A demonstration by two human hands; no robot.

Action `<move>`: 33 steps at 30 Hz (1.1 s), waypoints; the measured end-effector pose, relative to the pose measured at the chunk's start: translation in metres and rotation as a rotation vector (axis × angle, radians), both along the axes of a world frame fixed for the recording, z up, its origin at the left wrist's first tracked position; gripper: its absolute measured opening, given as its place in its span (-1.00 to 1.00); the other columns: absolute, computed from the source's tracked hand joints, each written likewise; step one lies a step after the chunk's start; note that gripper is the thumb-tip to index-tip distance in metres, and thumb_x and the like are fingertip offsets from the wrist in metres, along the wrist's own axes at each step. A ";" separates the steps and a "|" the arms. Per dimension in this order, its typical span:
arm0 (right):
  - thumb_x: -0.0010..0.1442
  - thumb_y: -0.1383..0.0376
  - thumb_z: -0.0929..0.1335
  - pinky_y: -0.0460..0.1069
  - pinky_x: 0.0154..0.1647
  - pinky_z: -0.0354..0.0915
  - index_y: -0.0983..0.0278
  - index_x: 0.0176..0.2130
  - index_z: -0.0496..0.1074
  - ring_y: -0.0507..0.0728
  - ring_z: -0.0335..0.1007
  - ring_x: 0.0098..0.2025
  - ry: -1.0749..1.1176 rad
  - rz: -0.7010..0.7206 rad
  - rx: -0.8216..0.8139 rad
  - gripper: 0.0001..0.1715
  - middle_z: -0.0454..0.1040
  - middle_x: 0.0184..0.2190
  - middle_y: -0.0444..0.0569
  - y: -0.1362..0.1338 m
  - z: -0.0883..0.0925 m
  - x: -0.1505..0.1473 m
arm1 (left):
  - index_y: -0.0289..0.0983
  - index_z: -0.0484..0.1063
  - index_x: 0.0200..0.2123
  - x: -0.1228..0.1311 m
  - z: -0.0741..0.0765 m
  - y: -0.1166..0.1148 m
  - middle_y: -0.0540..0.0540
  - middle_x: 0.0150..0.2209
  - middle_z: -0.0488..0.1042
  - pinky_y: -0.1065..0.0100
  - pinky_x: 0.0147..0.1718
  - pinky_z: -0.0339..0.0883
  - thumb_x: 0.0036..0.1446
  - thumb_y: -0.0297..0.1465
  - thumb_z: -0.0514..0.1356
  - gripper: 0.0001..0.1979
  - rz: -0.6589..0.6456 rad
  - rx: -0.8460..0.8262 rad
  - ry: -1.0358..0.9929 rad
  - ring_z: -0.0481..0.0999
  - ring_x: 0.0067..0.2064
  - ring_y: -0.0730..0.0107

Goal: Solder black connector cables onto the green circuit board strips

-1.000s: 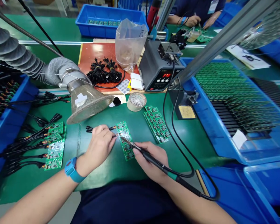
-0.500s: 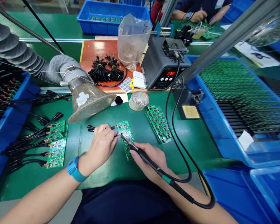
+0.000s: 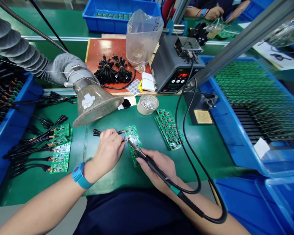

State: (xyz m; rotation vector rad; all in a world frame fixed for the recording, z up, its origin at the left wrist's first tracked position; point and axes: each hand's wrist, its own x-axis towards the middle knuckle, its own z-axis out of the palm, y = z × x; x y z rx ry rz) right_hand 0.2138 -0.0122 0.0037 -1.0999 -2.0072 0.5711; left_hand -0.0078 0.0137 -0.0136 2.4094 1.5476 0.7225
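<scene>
Blue wristband (image 3: 78, 175) by left hand (image 3: 109, 150); apparently navy clothing (image 3: 127, 213).

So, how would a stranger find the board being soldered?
Start at the big funnel hood. In front of it, a green board lies between the left hand, pinching a wire, and right hand. Only it has the soldering iron on it.
</scene>
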 end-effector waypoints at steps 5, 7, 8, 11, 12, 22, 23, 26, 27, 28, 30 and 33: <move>0.38 0.28 0.41 0.00 -0.16 0.60 0.22 0.04 0.44 0.16 0.67 -0.27 -0.009 0.009 0.024 -0.76 0.67 -0.23 0.02 0.000 0.000 0.001 | -0.26 0.41 -0.33 0.002 0.002 -0.001 -0.15 -0.33 0.45 0.10 -0.16 0.22 0.39 -0.42 0.13 -0.81 0.013 0.004 0.008 0.37 -0.10 0.08; 0.39 0.26 0.40 0.00 -0.18 0.60 0.23 0.04 0.45 0.16 0.67 -0.29 -0.020 0.007 0.029 -0.76 0.67 -0.25 0.02 0.000 0.000 0.001 | -0.26 0.41 -0.35 0.002 0.002 -0.001 -0.15 -0.33 0.45 0.11 -0.17 0.22 0.39 -0.42 0.13 -0.80 0.020 0.012 0.012 0.36 -0.10 0.08; 0.40 0.26 0.39 0.00 -0.19 0.60 0.23 0.04 0.45 0.16 0.67 -0.30 -0.026 0.007 0.034 -0.77 0.67 -0.26 0.02 0.000 0.000 0.001 | -0.26 0.40 -0.35 0.002 0.002 -0.001 -0.15 -0.33 0.45 0.11 -0.17 0.22 0.39 -0.42 0.13 -0.80 0.023 0.016 0.016 0.36 -0.10 0.08; 0.41 0.24 0.38 -0.01 -0.20 0.60 0.26 0.02 0.47 0.15 0.66 -0.31 -0.041 -0.004 0.058 -0.78 0.67 -0.27 0.02 0.000 0.000 0.001 | -0.27 0.40 -0.36 0.003 0.002 -0.001 -0.16 -0.32 0.45 0.11 -0.17 0.22 0.38 -0.43 0.14 -0.80 0.019 0.019 0.024 0.35 -0.10 0.08; 0.41 0.24 0.38 -0.02 -0.20 0.60 0.27 0.01 0.47 0.14 0.66 -0.31 -0.048 -0.006 0.060 -0.79 0.67 -0.28 0.02 -0.001 0.000 0.001 | -0.27 0.40 -0.35 0.003 0.002 -0.001 -0.15 -0.33 0.45 0.11 -0.17 0.22 0.38 -0.43 0.14 -0.80 0.016 0.017 0.025 0.35 -0.11 0.09; 0.37 0.26 0.41 -0.05 -0.27 0.57 0.23 -0.03 0.48 0.12 0.65 -0.35 -0.023 -0.072 0.055 -0.82 0.67 -0.27 -0.01 0.001 0.008 0.003 | -0.27 0.38 -0.36 0.003 0.003 -0.002 -0.14 -0.35 0.43 0.12 -0.17 0.22 0.36 -0.47 0.15 -0.82 0.009 0.037 0.040 0.33 -0.12 0.10; 0.37 0.26 0.40 -0.06 -0.29 0.57 0.23 -0.04 0.48 0.11 0.65 -0.36 -0.021 -0.071 0.047 -0.83 0.67 -0.29 -0.02 0.001 0.008 0.003 | -0.27 0.38 -0.36 0.003 0.003 -0.002 -0.14 -0.35 0.43 0.12 -0.18 0.21 0.36 -0.47 0.15 -0.82 0.009 0.039 0.039 0.33 -0.12 0.10; 0.37 0.27 0.40 -0.07 -0.31 0.56 0.24 -0.05 0.48 0.10 0.64 -0.39 -0.016 -0.053 0.029 -0.84 0.67 -0.31 -0.04 0.002 0.008 0.001 | -0.27 0.39 -0.35 0.003 0.002 -0.002 -0.14 -0.35 0.44 0.12 -0.18 0.21 0.36 -0.47 0.15 -0.82 0.010 0.042 0.033 0.33 -0.12 0.10; 0.37 0.27 0.40 -0.07 -0.30 0.56 0.24 -0.04 0.48 0.10 0.63 -0.39 -0.017 -0.047 0.027 -0.84 0.67 -0.31 -0.04 0.003 0.008 0.001 | -0.27 0.39 -0.35 0.003 0.002 -0.001 -0.14 -0.34 0.44 0.12 -0.18 0.21 0.36 -0.46 0.15 -0.82 0.011 0.042 0.031 0.33 -0.12 0.10; 0.37 0.28 0.41 -0.06 -0.29 0.56 0.24 -0.04 0.48 0.10 0.63 -0.39 -0.020 -0.040 0.029 -0.83 0.67 -0.31 -0.04 0.003 0.007 0.000 | -0.27 0.40 -0.35 0.002 0.002 -0.001 -0.14 -0.34 0.44 0.11 -0.18 0.21 0.36 -0.46 0.15 -0.82 0.011 0.041 0.031 0.33 -0.11 0.10; 0.37 0.28 0.40 -0.05 -0.27 0.57 0.24 -0.03 0.47 0.10 0.64 -0.38 -0.028 -0.032 0.034 -0.83 0.67 -0.30 -0.03 0.003 0.006 -0.001 | -0.27 0.40 -0.35 0.002 0.002 -0.001 -0.14 -0.34 0.44 0.11 -0.17 0.21 0.37 -0.46 0.15 -0.82 0.009 0.037 0.034 0.33 -0.11 0.09; 0.38 0.27 0.40 -0.04 -0.27 0.57 0.24 -0.02 0.47 0.11 0.64 -0.37 -0.035 -0.019 0.033 -0.83 0.67 -0.29 -0.02 0.002 0.005 -0.001 | -0.28 0.40 -0.35 0.002 0.002 -0.001 -0.14 -0.35 0.43 0.12 -0.17 0.21 0.37 -0.45 0.15 -0.82 0.007 0.029 0.036 0.33 -0.11 0.10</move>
